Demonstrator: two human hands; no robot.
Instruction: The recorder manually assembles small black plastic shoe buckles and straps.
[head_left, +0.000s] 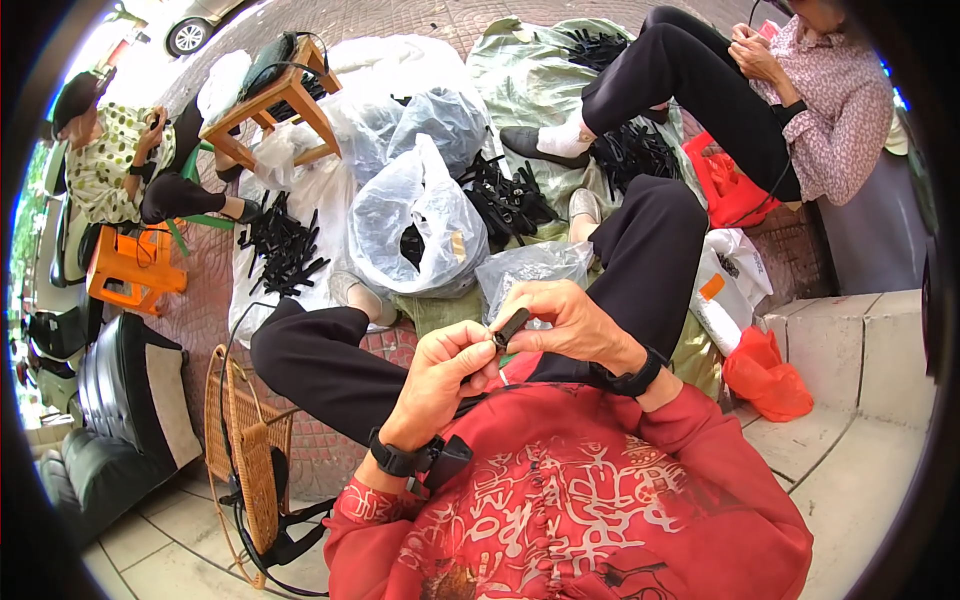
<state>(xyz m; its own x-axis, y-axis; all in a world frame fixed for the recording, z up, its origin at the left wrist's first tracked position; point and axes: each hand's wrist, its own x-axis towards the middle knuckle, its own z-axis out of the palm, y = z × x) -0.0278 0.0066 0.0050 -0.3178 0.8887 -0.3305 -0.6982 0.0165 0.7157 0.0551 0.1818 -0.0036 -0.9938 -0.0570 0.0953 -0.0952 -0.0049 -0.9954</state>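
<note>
Black plastic piece (511, 326): short bar, long axis slanting up-right, above the lap. Right hand (570, 322) fingers pinch its upper end; left hand (440, 380) fingers close on its lower end.

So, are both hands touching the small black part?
Touching. In the head view, the small black part sits pinched between the right hand fingers and the left hand thumb, no gap visible.
</note>
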